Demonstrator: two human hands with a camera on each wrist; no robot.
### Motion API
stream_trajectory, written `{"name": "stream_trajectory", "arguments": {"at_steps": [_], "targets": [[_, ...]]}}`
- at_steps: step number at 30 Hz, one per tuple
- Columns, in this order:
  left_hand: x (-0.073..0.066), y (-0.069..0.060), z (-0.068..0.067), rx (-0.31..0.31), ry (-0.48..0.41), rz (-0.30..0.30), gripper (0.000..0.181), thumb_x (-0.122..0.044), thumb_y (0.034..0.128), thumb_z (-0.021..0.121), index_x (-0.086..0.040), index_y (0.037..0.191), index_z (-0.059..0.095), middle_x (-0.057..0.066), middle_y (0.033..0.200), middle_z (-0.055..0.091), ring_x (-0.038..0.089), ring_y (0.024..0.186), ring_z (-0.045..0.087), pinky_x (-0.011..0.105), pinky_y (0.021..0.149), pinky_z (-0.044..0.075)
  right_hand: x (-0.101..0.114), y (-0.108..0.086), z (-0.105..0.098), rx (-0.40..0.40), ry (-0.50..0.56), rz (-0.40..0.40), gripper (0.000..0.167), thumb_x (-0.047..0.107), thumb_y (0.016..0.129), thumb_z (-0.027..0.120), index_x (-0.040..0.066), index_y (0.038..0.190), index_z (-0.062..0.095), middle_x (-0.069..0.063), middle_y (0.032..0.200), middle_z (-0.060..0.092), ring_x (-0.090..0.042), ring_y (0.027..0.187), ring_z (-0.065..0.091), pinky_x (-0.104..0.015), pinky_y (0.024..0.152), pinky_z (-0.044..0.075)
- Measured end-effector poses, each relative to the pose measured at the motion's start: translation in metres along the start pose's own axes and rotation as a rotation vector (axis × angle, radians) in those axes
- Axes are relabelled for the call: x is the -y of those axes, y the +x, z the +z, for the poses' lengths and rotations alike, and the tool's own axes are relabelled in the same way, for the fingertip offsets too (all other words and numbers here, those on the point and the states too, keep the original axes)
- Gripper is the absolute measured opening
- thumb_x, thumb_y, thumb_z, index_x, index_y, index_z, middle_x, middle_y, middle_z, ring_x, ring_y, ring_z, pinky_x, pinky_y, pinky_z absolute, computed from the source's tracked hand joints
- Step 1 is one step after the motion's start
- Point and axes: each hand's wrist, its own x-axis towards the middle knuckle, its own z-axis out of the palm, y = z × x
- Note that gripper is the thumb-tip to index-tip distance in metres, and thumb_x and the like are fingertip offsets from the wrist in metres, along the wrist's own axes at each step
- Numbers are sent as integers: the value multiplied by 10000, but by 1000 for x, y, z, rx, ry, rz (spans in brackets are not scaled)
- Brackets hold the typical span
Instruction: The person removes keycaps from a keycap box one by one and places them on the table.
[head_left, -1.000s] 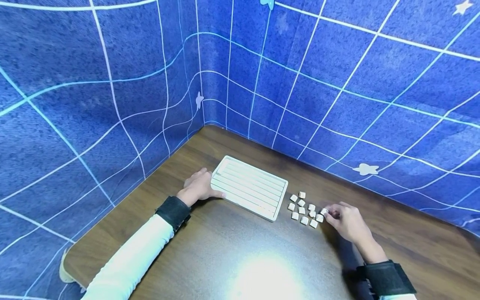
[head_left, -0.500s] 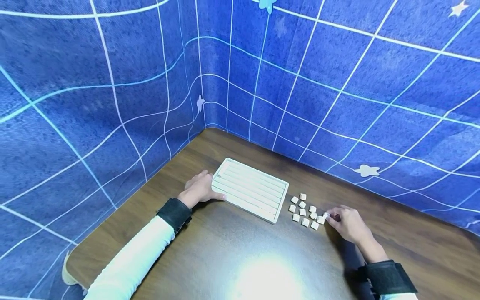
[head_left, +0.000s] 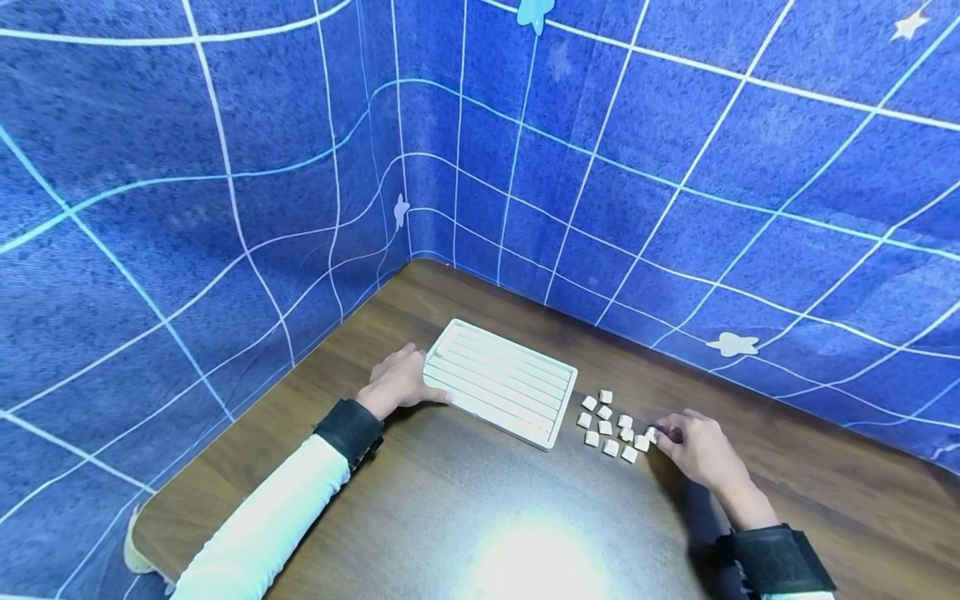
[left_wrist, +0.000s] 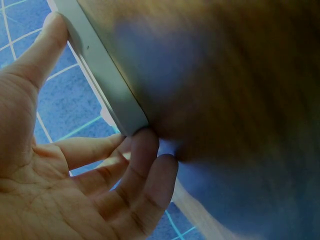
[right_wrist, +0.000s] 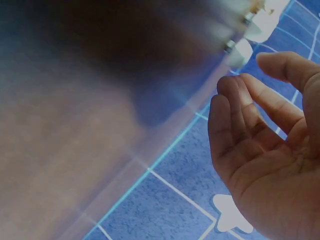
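Observation:
My left hand (head_left: 401,382) grips the left end of a white rectangular tray (head_left: 498,379) with long parallel ridges, lying on the table. In the left wrist view, the thumb is on one side of the tray's edge (left_wrist: 107,70) and curled fingers meet its other corner. Several small whitish cubes (head_left: 604,427) lie loosely grouped to the right of the tray. My right hand (head_left: 701,450) is at the group's right side, its fingertips beside the outermost cube (head_left: 652,435). The right wrist view shows thumb and fingers parted, with a cube (right_wrist: 240,54) just beyond them.
The brown wooden table (head_left: 420,500) reflects a bright glare near its front. Behind it and to the left hangs blue cloth (head_left: 675,125) with a white grid and stars. Black bands (head_left: 348,433) circle both wrists.
The scene has slid slightly downward in the head view. My right thumb and fingers have eased back a little from the outermost cube. My left hand stays on the tray.

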Motion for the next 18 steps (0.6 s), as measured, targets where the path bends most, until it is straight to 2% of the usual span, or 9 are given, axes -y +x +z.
{"name": "stream_trajectory", "arguments": {"at_steps": [5,10,18], "targets": [[0,0,0,-3,-1,-1,872,-595,719,786,-37,1346,550,209,1520,405,387,1396,394,597,1013,434,4,9,-1,-85,22,-46,112,-14,737,717,-2,846,736,-23,698,614,-132,598,584,-280,542,491],[0,0,0,-4,-5,6,860,-596,714,789,-42,1332,565,212,1506,420,389,1367,424,591,1009,439,20,26,0,-48,52,-64,111,13,785,704,-26,886,731,-76,756,666,-189,648,653,-326,595,547],[0,-1,0,-10,2,7,834,-602,710,788,-52,1304,586,197,1458,465,381,1281,498,573,954,476,60,60,11,-17,122,-112,66,36,819,702,0,867,729,-65,767,653,-173,670,654,-316,600,548]]}}
